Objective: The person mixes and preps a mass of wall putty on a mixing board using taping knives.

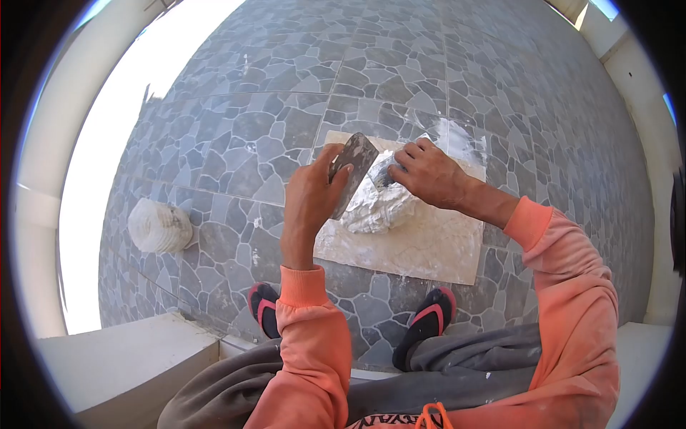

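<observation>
My left hand [309, 196] is closed round a flat, roughly rectangular metal scraper [357, 159], its blade tilted and smeared with white. Across from it, my right hand [434, 177] grips a second, smaller scraper [384, 176] with grey and white residue; its handle is hidden by the fingers. Both tools are close together over a heap of wet white plaster [379, 212]. The heap lies on a pale square board [436, 250], which is dusted with white and set on the floor.
A white, ribbed, roll-like object [160, 226] stands on the stone-patterned tile floor [264, 139] to the left. White powder [457, 139] marks the tiles behind the board. My sandalled feet [426, 319] are near its front edge, and a pale ledge [132, 361] is at lower left.
</observation>
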### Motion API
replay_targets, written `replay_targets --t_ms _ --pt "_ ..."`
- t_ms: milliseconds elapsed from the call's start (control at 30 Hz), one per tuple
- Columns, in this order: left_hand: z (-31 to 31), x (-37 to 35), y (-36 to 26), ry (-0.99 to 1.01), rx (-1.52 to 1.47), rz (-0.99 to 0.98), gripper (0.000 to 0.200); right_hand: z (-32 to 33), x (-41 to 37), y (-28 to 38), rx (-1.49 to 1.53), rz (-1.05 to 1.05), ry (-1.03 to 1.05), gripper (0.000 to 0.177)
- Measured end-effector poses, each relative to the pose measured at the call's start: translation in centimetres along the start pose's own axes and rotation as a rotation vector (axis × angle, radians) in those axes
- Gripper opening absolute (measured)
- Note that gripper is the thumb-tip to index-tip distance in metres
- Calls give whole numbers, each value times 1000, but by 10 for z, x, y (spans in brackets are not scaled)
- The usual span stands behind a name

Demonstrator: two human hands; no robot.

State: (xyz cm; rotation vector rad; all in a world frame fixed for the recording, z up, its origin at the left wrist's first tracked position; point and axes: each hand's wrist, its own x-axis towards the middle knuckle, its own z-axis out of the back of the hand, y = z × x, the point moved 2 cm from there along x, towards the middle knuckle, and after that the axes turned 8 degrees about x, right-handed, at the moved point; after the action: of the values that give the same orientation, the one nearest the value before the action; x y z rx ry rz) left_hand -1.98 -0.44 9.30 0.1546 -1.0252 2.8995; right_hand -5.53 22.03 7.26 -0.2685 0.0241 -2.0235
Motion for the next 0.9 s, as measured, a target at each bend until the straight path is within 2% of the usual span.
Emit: replay_targets --t_ms 100,167,300,333,433,467,567,600,733,800,900 --pt "-10 9 1 99 98 -52 38 7 0 -4 5 -3 -4 5" --pt "-15 12 2 95 115 -48 39 9 -4 -5 9 -18 11 6" --pt "-29 29 16 68 233 -101 41 10 -16 -16 134 -154 107 14" --pt "-19 36 5 161 243 -34 41 11 -18 -22 253 -202 107 19" --pt "-2 76 -7 149 346 -233 41 33 -30 -29 541 -424 140 20" --pt "6 91 -11 123 397 -336 41 36 -36 -34 551 -424 179 21" --pt "29 125 -42 232 528 -524 39 53 -57 -36 608 -508 314 21" --pt "34 127 -45 269 624 -569 39 66 -60 -29 703 -609 396 24" --pt "74 87 -50 547 879 -632 39 90 -74 -15 977 -872 393 24" --pt "93 66 -47 534 840 -599 40 111 -73 -14 1051 -1033 408 25" --pt "93 50 -23 477 747 -540 41 114 -95 -18 1472 -1184 155 29"
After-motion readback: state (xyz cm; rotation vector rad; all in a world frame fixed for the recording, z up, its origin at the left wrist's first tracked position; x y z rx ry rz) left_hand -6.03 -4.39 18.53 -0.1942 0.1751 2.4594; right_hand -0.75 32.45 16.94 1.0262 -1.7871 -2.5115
